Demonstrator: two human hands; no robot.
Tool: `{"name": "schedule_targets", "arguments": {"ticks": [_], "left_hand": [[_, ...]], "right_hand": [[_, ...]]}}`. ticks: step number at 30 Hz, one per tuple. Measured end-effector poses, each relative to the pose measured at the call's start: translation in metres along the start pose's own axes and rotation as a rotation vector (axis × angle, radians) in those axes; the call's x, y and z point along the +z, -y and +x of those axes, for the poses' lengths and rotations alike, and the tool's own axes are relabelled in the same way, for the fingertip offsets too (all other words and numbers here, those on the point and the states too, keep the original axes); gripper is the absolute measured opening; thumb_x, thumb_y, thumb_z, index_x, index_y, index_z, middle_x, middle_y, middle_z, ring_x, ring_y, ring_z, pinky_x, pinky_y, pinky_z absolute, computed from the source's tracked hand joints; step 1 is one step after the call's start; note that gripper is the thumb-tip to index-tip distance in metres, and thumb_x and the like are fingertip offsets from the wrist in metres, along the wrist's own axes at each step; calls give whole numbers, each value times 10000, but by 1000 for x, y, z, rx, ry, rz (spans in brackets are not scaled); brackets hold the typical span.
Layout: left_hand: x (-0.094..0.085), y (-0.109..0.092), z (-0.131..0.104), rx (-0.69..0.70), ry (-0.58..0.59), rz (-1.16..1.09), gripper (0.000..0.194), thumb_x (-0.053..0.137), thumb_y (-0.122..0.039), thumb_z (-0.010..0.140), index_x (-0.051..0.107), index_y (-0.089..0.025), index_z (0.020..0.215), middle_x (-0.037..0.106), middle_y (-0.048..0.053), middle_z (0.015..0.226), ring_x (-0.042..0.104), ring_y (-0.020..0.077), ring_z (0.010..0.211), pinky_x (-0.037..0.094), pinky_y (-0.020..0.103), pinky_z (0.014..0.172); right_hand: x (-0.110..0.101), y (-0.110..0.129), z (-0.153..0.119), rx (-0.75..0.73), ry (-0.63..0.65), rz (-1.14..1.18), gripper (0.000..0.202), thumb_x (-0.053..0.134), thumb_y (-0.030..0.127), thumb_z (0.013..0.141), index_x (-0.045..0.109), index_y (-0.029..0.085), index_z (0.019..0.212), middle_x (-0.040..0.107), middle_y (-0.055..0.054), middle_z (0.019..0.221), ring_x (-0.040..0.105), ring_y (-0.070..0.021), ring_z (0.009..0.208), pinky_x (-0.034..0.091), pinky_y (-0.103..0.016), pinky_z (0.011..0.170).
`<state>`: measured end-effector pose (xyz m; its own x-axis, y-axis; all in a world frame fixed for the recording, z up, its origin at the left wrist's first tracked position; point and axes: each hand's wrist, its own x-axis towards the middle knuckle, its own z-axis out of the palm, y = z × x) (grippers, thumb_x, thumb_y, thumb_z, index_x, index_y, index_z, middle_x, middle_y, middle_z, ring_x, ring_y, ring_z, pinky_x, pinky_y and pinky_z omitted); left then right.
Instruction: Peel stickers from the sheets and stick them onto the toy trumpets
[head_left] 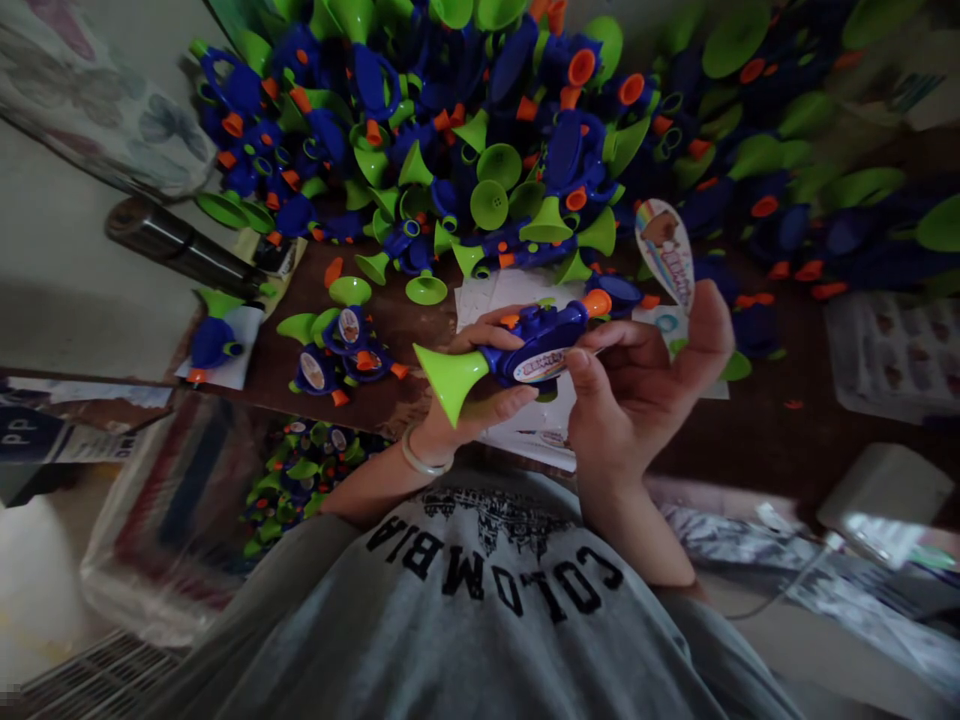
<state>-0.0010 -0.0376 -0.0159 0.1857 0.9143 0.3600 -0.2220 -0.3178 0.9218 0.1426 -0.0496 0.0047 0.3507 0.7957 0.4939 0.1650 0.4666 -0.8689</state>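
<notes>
A blue toy trumpet (551, 325) with a green bell and orange mouthpiece lies across my left hand (484, 405), whose fingers and thumb are closed around its bell end. On the trumpet's side sits an oval printed sticker (541, 366). My right hand (634, 400) pinches thumb and forefinger at this sticker's right edge, against the toy. A second oval sticker (666, 245) stands up at the tip of a raised finger of the right hand. White paper sheets (517, 440) lie on the table beneath the hands.
Many toy trumpets (495, 190) are heaped along the back of the brown table (420, 330). Several stickered ones (349, 345) stand at the left, near a dark flask (180, 245). Below is a plastic-lined box (142, 540). Sticker sheets (900, 350) and a pale device (889, 500) are at right.
</notes>
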Motion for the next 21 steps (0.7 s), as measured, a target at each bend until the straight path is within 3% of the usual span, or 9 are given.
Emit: {"name": "schedule_targets", "arguments": {"ticks": [6, 13, 17, 21], "left_hand": [[-1, 5, -3, 12, -8, 14, 363, 820, -416, 942, 632, -323, 1238, 739, 47, 1224, 740, 228, 1192, 631, 433, 1038], [3, 12, 1, 145, -60, -85, 392, 880, -328, 886, 647, -306, 1200, 737, 17, 1156, 750, 189, 1130, 621, 386, 1049], [6, 17, 0, 135, -89, -70, 321, 828, -355, 934, 662, -304, 1204, 727, 25, 1221, 723, 201, 1232, 578, 414, 1152], [8, 18, 2, 152, -113, -61, 311, 812, -423, 941, 671, -291, 1185, 667, 48, 1433, 646, 246, 1405, 520, 460, 1242]], "right_hand": [[0, -5, 0, 17, -36, 60, 693, 723, 483, 993, 381, 468, 1596, 644, -14, 1000, 690, -199, 843, 689, -387, 790], [2, -12, 5, -102, -70, 106, 721, 806, 429, 947, 443, 427, 1570, 642, 18, 945, 661, -156, 769, 614, -296, 671], [4, -6, 4, -124, -88, 90, 696, 801, 355, 950, 471, 409, 1560, 669, 3, 950, 667, -170, 771, 605, -307, 654], [5, -4, 5, -160, -86, 77, 684, 784, 253, 953, 480, 407, 1546, 684, 6, 965, 657, -155, 760, 591, -283, 635]]}}
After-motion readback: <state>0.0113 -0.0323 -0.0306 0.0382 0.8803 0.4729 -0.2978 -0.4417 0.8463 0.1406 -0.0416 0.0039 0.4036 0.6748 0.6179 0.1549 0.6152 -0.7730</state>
